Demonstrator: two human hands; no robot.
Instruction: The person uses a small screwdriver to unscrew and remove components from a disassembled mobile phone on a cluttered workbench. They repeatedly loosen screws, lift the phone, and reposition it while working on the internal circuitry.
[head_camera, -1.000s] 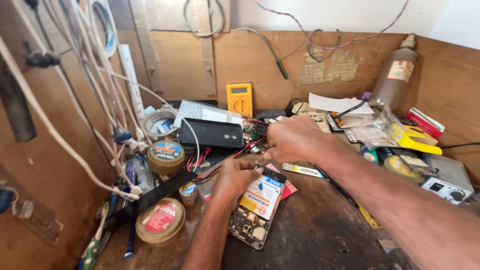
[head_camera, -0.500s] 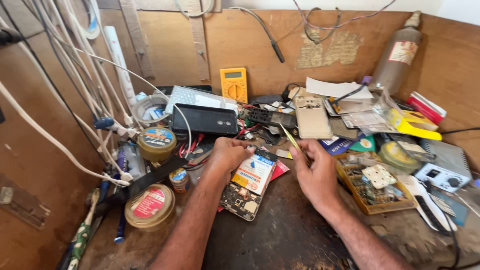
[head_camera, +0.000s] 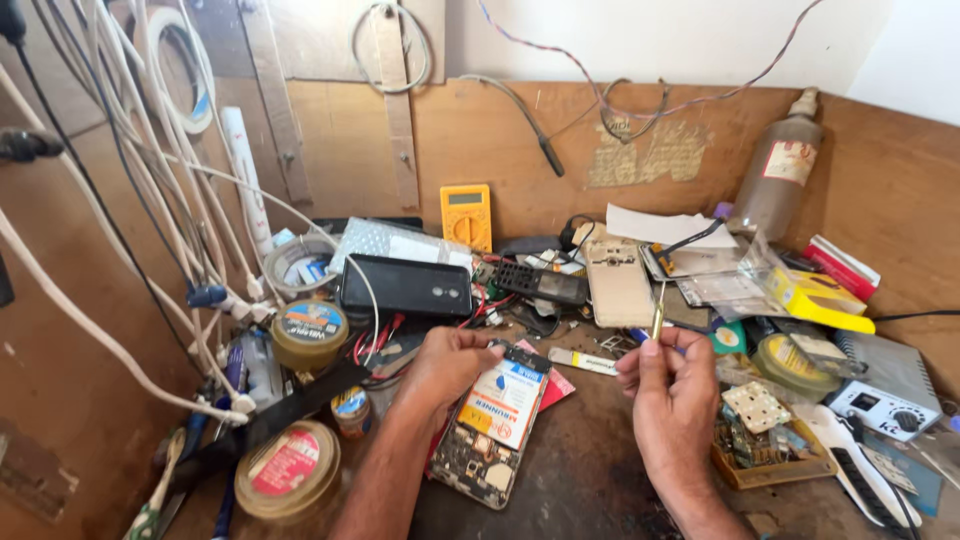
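The opened phone (head_camera: 490, 425) lay flat on the counter (head_camera: 580, 480), its upper end pinned under the left hand (head_camera: 445, 365); with its back off it looked light but fragile, best held by the edges. The right hand (head_camera: 672, 385) pinched a thin yellow-handled tool (head_camera: 657, 312) upright, beside a small tray (head_camera: 765, 455) of loose phone parts.
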